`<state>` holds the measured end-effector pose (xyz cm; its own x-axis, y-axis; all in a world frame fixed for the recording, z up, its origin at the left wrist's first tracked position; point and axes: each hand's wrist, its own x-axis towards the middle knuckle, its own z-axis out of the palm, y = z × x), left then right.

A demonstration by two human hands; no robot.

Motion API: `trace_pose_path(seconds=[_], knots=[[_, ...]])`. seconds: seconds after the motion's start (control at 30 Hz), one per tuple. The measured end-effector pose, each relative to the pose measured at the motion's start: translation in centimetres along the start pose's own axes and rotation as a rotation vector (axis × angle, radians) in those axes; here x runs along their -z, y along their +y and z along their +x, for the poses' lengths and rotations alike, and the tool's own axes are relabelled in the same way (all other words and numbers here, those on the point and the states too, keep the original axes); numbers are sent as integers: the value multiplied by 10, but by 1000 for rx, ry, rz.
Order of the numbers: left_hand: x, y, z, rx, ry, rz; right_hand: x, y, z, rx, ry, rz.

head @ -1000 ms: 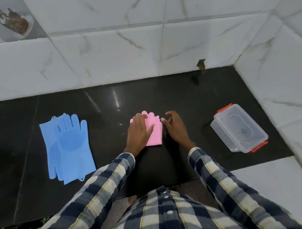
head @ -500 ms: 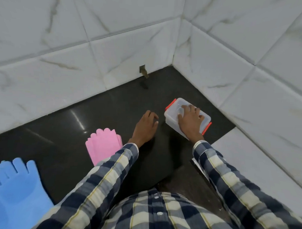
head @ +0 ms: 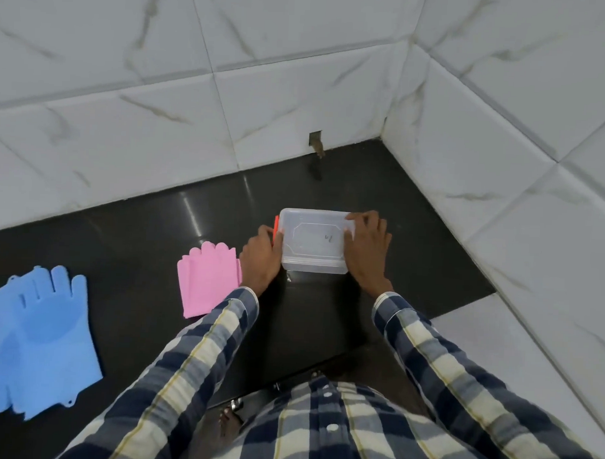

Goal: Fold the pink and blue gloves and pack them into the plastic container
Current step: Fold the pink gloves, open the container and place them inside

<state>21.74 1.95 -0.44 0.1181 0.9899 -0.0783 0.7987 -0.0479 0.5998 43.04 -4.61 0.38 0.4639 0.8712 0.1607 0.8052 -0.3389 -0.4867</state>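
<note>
Two hands frame the plastic container [head: 312, 241], one at each short end. The left hand [head: 260, 262] lies against the container's left end, its fingers curled toward the red clip [head: 276, 228] there, so it grips that end. The right hand [head: 367, 250] covers the right end, fingers bent over the lid's edge and thumb down the near side, holding it as well. The container is clear, its lid on, and it sits flat on the dark counter [head: 381, 194] with its long side facing the person. Whether anything lies inside it cannot be told.

Just beside the left hand, on its outer side, the pink gloves [head: 206, 281] lie folded on the counter, fingertips pointing toward the wall; the left sleeve [head: 193, 356] crosses over their near right corner. Well apart from them, near the left edge of the view, the blue gloves [head: 40, 337] lie stacked and unfolded, fingers spread and pointing away from the person.

Both sleeves are blue, white and yellow plaid. White marble-look wall tiles [head: 264, 90] rise behind the counter and to its right, meeting in a corner, and a small notch [head: 315, 140] shows at the base of the back wall.
</note>
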Motion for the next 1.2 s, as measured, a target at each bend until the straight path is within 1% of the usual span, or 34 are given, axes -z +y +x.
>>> trace_pose_path(seconds=[0.03, 0.1, 0.23, 0.33, 0.43, 0.53, 0.57, 0.6, 0.63, 0.67, 0.73, 0.77, 0.83, 0.87, 0.9, 0.97, 1.03, 1.1, 1.17, 1.2], knots=[[0, -2, -1, 17, -12, -9, 0, 5, 1, -31, -15, 43], [-1, -1, -2, 50, -26, -63, 0, 13, 4, -91, -49, 204], [-5, 9, -6, 114, 12, -168, -1, 21, 5, -247, -100, 548], [-6, 10, -4, 213, 27, -259, -2, 24, 5, -284, -123, 623], [-5, 9, 2, 290, -41, -342, 1, 27, 8, -333, -147, 670], [-3, 10, 4, 338, -79, -389, 1, 39, 5, -495, -244, 721], [-3, 10, 4, 347, -78, -406, 1, 43, 3, -535, -270, 701], [-3, 11, 6, 355, -72, -423, 1, 45, 2, -548, -261, 663], [-2, 13, 7, 363, -67, -437, 2, 46, 2, -536, -218, 618], [-2, 15, 8, 372, -64, -450, 5, 45, 3, -496, -154, 567], [1, 21, 12, 393, -57, -485, 12, 39, 10, -318, -64, 442], [2, 23, 14, 405, -49, -525, 15, 35, 14, -196, -79, 367], [4, 30, 16, 439, -24, -667, 18, 24, 22, 22, -238, 201], [5, 33, 17, 447, -11, -737, 18, 19, 24, 92, -324, 105], [6, 37, 17, 441, -3, -794, 18, 14, 24, 137, -375, 13], [6, 41, 15, 404, -10, -870, 14, 5, 21, 174, -351, -98], [5, 42, 11, 359, -47, -878, 7, -4, 13, 169, -312, -142], [3, 43, 6, 350, -71, -851, -1, -14, 4, 125, -372, -147], [2, 43, 0, 389, -74, -852, -9, -23, -5, 75, -425, -150], [1, 44, -3, 409, -77, -854, -12, -27, -9, 61, -427, -150]])
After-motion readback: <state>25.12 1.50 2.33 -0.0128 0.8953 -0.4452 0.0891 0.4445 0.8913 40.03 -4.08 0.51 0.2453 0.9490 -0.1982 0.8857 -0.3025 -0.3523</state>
